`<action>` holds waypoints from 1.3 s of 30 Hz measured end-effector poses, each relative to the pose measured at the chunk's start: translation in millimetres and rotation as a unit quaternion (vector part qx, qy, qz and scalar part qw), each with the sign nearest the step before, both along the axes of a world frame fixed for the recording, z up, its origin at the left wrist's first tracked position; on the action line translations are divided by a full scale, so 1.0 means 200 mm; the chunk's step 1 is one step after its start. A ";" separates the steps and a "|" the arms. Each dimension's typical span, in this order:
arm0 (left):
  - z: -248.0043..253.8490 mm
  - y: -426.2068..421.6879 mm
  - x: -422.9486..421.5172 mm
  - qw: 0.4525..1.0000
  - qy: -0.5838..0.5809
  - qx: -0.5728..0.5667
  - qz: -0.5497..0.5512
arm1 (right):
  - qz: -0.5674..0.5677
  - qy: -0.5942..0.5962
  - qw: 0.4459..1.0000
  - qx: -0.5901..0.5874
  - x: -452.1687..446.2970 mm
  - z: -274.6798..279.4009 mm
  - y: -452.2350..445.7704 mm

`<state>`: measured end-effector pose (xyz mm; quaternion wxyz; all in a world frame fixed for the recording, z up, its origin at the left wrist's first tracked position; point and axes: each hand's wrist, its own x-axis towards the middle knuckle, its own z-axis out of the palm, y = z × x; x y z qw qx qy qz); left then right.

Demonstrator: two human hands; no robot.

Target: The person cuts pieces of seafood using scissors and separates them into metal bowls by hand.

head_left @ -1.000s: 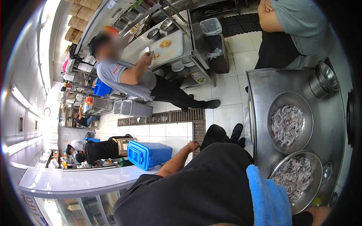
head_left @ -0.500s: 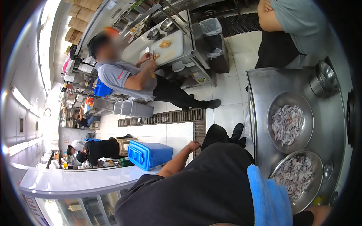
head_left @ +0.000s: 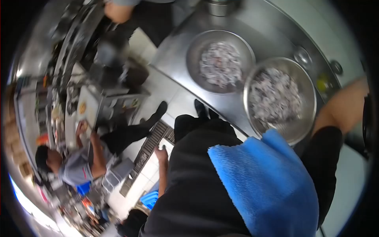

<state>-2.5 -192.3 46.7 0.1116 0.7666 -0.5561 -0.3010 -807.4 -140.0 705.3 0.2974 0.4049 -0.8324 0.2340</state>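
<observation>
My left hand [head_left: 161,153] hangs beside my left hip, over the floor, its fingers loosely curled with nothing visible in them. My right forearm [head_left: 342,104] reaches past the nearer steel bowl [head_left: 308,108] to the right edge; the hand itself is out of sight. In that bowl lie cut pale pieces that look like squid [head_left: 275,94]. A second steel bowl [head_left: 193,53] beside it holds more such squid pieces [head_left: 221,65]. A blue towel [head_left: 268,181] is draped over my right side, partly overlapping the nearer bowl's edge in view.
Both bowls stand on a steel table [head_left: 173,59], with a metal container [head_left: 218,8] at its far end. Across the aisle a co-worker [head_left: 85,164] handles food at a cutting board [head_left: 89,102]. Another person [head_left: 150,19] stands beyond the table. A floor drain grate [head_left: 152,142] crosses the tiles.
My view has swung toward the steel table, so the bowls now appear nearer the middle. More of my right arm shows. My left hand still hangs at my side.
</observation>
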 end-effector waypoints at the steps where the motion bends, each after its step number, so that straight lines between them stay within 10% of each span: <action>1: -0.04 -0.07 0.01 1.000 0.011 -0.017 -0.005 | 0.004 -0.001 1.000 -0.005 0.02 -0.01 0.01; 7: 0.63 -0.65 -0.89 0.952 -0.051 -0.235 -0.188 | 0.056 -0.038 0.997 -0.049 0.08 -0.13 0.03; 16: 1.13 -0.89 -1.99 0.829 0.229 -0.239 -0.450 | 0.242 -0.336 0.874 -0.254 0.41 -0.63 0.50; 23: 1.25 -0.74 -2.39 0.678 0.306 -0.271 -0.611 | -0.071 -0.618 0.696 -0.359 1.13 -1.57 0.81; 26: 1.24 -0.68 -2.59 0.627 0.304 -0.238 -0.677 | -0.172 -0.592 0.700 -0.359 1.38 -1.74 0.80; 39: 1.05 -0.34 -3.19 0.487 -0.148 -0.299 -0.807 | -0.316 -0.404 0.783 -0.352 1.27 -2.24 1.08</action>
